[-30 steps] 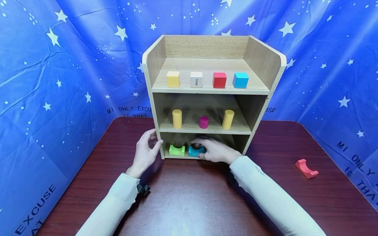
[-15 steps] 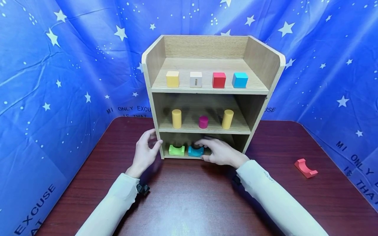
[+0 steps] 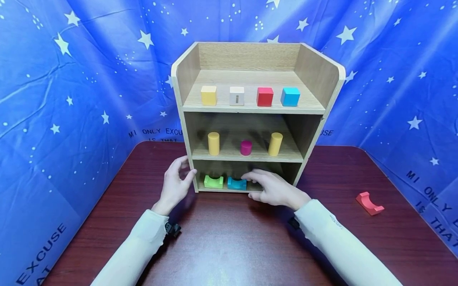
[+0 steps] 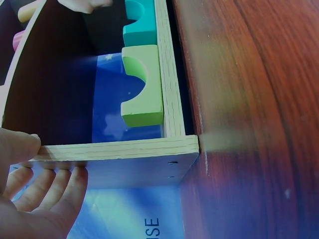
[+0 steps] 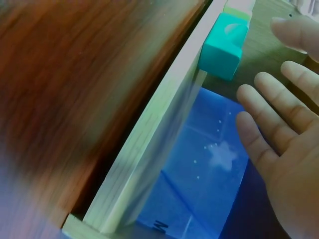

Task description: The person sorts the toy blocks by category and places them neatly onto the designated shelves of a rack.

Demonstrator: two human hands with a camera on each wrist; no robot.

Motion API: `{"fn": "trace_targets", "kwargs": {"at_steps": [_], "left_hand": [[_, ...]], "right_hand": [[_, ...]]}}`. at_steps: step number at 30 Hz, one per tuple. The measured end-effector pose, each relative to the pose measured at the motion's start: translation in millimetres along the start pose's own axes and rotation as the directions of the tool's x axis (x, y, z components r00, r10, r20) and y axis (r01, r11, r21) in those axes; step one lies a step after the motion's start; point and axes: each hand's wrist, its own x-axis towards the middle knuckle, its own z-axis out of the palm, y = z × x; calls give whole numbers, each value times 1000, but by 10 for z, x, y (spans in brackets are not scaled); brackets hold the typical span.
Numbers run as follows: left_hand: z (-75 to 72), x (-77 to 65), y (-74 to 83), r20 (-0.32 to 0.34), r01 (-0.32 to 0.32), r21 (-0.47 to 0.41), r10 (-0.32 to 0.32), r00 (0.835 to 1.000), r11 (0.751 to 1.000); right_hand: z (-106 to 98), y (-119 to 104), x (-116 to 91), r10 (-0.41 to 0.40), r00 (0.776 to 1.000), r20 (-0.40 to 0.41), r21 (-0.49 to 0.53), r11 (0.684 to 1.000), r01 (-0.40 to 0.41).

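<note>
My left hand grips the left side panel of a small wooden shelf, thumb at the front edge and fingers along the outer face in the left wrist view. A green arch block and a blue arch block lie side by side on the bottom level, hollows up. Just right of the blue block, my right hand reaches into the bottom opening, its fingers spread and holding nothing. In the right wrist view the blue block sits apart from the fingertips.
On the middle level stand two yellow cylinders and a short magenta cylinder. Yellow, white, red and blue cubes line the top level. A red arch block lies on the table at the right. Blue star-patterned cloth surrounds the table.
My right hand has let go of the blue arch block and drawn away to the right. The left hand stays at the shelf's side panel.
</note>
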Motion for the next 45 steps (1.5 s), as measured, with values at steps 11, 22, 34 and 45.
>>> {"fn": "trace_targets", "kwargs": {"at_steps": [11, 22, 34, 45], "left_hand": [[10, 14, -9, -5, -19, 8, 19, 1000, 1000], [-5, 2, -7, -2, -1, 8, 1, 1000, 1000], [0, 0, 0, 4, 5, 10, -6, 1000, 1000], [4, -4, -27, -4, -8, 17, 9, 1000, 1000]], "right_hand": [[-99, 27, -187, -14, 1000, -25, -30, 999, 14], [-196, 65, -427, -21, 998, -51, -67, 998, 17], [-314, 165, -696, -9, 994, -108, -122, 993, -5], [-376, 295, -925, 16, 986, -164, -163, 986, -43]]}}
